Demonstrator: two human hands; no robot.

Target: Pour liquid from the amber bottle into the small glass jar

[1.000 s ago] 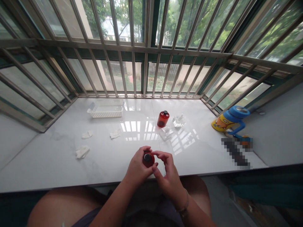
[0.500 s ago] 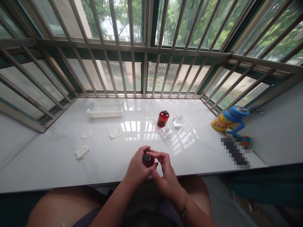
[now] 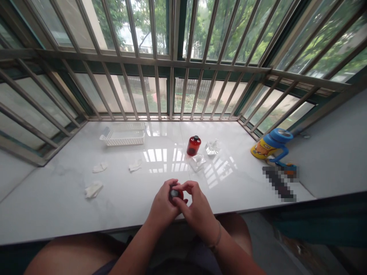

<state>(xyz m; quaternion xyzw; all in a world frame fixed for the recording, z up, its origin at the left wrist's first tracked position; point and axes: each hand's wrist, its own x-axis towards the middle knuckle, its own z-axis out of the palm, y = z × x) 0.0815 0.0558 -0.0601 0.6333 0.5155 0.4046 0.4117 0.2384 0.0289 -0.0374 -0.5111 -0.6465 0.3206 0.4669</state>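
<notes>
My left hand is wrapped round a small dark red bottle close to the counter's front edge. The bottle has a dark cap that faces up toward me. From the right side, my right hand reaches over, its thumb and index finger pinched at the cap. Most of the bottle's body is hidden by the fingers. Farther back stands a second red bottle with a black cap, upright. Beside it are a crumpled clear plastic piece and a clear, shiny little container.
A white perforated basket sits at the back left of the white counter. Crumpled white tissues lie on the left. At the right stand a blue and yellow flask and a pixelated dark object. Metal bars line the window.
My right thumb and index finger have moved in from the bottle's rim onto its cap. The whole view has shifted slightly; the things on the counter stay put.
</notes>
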